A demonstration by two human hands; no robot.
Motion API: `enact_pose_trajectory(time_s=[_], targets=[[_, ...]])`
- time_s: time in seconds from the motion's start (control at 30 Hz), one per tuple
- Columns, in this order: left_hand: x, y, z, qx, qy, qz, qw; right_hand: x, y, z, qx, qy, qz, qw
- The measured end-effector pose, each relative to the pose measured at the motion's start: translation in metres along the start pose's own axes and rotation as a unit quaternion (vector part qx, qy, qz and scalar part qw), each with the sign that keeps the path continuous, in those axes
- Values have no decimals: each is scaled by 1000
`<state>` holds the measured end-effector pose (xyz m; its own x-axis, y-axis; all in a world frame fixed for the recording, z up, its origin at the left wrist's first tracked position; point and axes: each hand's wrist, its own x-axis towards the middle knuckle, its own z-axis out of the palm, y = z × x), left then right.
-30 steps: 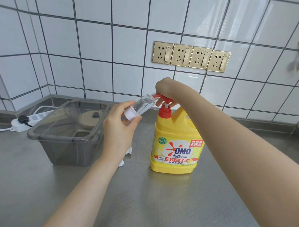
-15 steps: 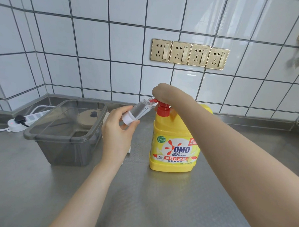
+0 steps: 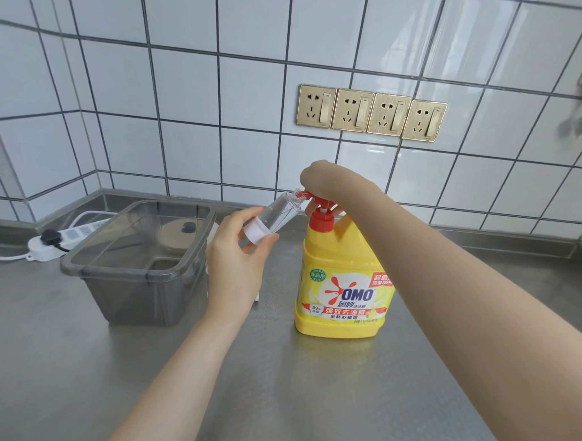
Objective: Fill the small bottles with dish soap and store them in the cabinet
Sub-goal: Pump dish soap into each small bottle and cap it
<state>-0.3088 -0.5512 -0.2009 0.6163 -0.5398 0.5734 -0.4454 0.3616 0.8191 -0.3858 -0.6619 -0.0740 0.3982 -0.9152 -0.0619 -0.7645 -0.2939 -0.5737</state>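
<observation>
A yellow dish soap bottle (image 3: 343, 279) with a red pump (image 3: 321, 221) stands upright on the steel counter (image 3: 275, 386). My right hand (image 3: 321, 180) lies over the pump head, its fingers curled under it. My left hand (image 3: 237, 264) pinches a small clear bottle (image 3: 280, 213) by its white base. The small bottle is tilted, with its open mouth against the pump nozzle. I cannot tell how much liquid is inside it.
A grey translucent bin (image 3: 140, 270) sits left of my left hand, with a round tan object (image 3: 179, 235) visible through its wall. A white power strip (image 3: 48, 246) lies behind it. Gold wall sockets (image 3: 371, 112) are on the tiles.
The pump head was pressed down half a second ago and has risen again, showing its white stem. The small bottle stays at the nozzle.
</observation>
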Motion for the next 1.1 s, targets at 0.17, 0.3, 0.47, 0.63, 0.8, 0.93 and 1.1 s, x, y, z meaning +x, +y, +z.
enact_pose_trajectory(time_s=[0.17, 0.3, 0.47, 0.63, 0.8, 0.93, 1.1], targets=[[-4, 1, 3, -34, -9, -30, 999, 4, 0, 2, -18, -6, 30, 999], [-8, 6, 7, -82, -12, -59, 995, 9, 1, -4, -5, -13, 19, 1000], [-11, 9, 11, -125, -25, -93, 988, 10, -2, -12, 0, 63, -53, 997], [-16, 0, 8, -167, -37, -149, 974, 14, -2, -14, -28, 130, -125, 983], [-22, 5, -7, -226, -47, -173, 958, -3, -12, -28, 35, 97, -153, 983], [-30, 5, -29, -228, -51, -194, 953, -25, -21, -30, 45, 104, -215, 970], [-50, -12, -64, -174, -61, -209, 960, -65, -29, -12, 63, 81, -270, 957]])
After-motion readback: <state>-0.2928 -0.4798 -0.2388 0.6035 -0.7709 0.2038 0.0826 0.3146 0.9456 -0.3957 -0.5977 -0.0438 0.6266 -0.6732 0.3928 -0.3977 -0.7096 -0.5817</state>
